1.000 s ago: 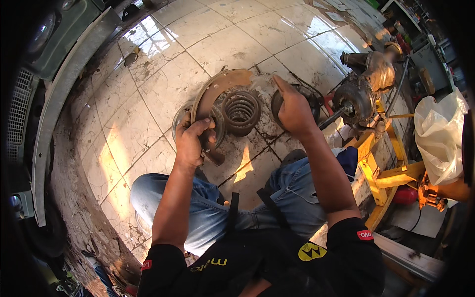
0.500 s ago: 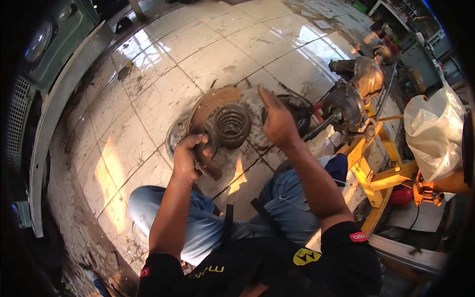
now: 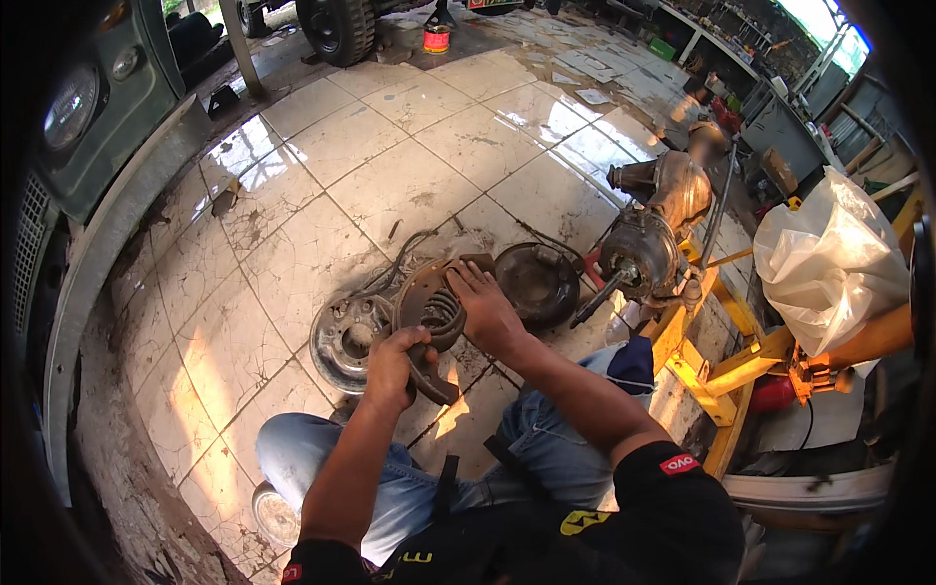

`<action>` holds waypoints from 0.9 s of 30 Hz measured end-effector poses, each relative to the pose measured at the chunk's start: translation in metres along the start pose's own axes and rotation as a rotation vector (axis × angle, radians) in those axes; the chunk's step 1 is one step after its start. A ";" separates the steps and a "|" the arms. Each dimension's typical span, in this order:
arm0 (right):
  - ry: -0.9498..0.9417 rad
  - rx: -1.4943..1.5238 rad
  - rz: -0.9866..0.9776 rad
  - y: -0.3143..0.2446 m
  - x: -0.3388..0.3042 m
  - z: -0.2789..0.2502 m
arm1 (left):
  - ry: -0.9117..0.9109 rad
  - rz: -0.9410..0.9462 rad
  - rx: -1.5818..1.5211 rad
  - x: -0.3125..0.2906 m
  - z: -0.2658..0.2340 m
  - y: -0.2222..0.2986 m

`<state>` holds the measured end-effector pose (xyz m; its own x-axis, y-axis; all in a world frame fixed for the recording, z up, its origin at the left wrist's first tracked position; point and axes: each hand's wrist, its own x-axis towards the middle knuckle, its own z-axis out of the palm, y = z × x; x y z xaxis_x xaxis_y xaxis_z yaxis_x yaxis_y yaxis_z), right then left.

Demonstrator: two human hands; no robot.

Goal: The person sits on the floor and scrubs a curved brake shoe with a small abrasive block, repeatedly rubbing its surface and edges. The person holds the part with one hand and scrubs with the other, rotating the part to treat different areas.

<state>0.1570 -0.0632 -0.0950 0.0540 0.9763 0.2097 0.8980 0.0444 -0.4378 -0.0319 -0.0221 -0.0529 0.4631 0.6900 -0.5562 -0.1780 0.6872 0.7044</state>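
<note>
A curved, rust-brown brake shoe is in my left hand, whose fingers wrap round its near part. My right hand lies on the shoe's far end, fingers stretched out over the surface. Through the shoe's curve shows a dark coil spring; the shoe and my hands partly cover it. Close by on the left, a round metal drum-like part with holes rests on the tiled floor. A dark round dished plate lies just right of my right hand.
A rusty axle housing sits at the right on a yellow stand, near a whitish plastic bag. On the left are a vehicle front and its grey bumper. A red and yellow tin stands far back.
My right hand has come down and leftward, from apart in the air onto the shoe's far end. The left hand keeps hold of the shoe, now tilted differently. The view has shifted upward.
</note>
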 end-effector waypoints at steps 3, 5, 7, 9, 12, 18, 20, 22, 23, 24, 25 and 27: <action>-0.028 0.079 -0.080 -0.007 0.003 0.004 | -0.004 -0.028 0.003 0.009 -0.002 -0.006; -0.023 0.093 -0.158 -0.009 0.003 0.003 | -0.019 -0.043 -0.022 0.012 -0.002 -0.005; 0.029 -0.022 -0.118 -0.008 0.007 -0.005 | -0.049 -0.023 -0.040 0.013 -0.001 -0.002; 0.071 -0.090 -0.112 -0.004 0.004 -0.007 | -0.039 -0.006 -0.072 0.010 0.009 -0.002; 0.102 -0.082 -0.181 0.004 0.001 0.000 | -0.060 -0.023 -0.054 0.010 0.013 -0.003; 0.136 -0.098 -0.086 0.005 -0.004 -0.018 | -0.098 0.033 0.032 0.006 0.025 0.000; 0.092 -0.032 -0.151 -0.001 -0.006 -0.017 | -0.115 0.053 0.066 0.007 0.022 -0.003; 0.069 -0.007 -0.142 -0.005 -0.005 -0.017 | -0.107 0.036 0.055 0.008 0.014 -0.002; 0.070 -0.023 -0.115 -0.005 -0.003 -0.023 | -0.103 0.033 0.052 0.006 0.009 -0.002; 0.077 -0.052 -0.085 0.000 -0.002 -0.028 | -0.091 0.025 0.031 0.003 0.008 -0.004; 0.102 -0.060 -0.074 0.007 -0.001 -0.028 | -0.086 0.025 0.011 0.003 0.011 -0.005; 0.148 -0.155 -0.118 0.002 -0.007 -0.017 | -0.062 0.044 0.011 0.003 0.017 0.000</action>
<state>0.1654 -0.0735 -0.0825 -0.0024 0.9240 0.3823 0.9575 0.1124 -0.2657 -0.0159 -0.0238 -0.0466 0.5084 0.7036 -0.4964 -0.1900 0.6539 0.7323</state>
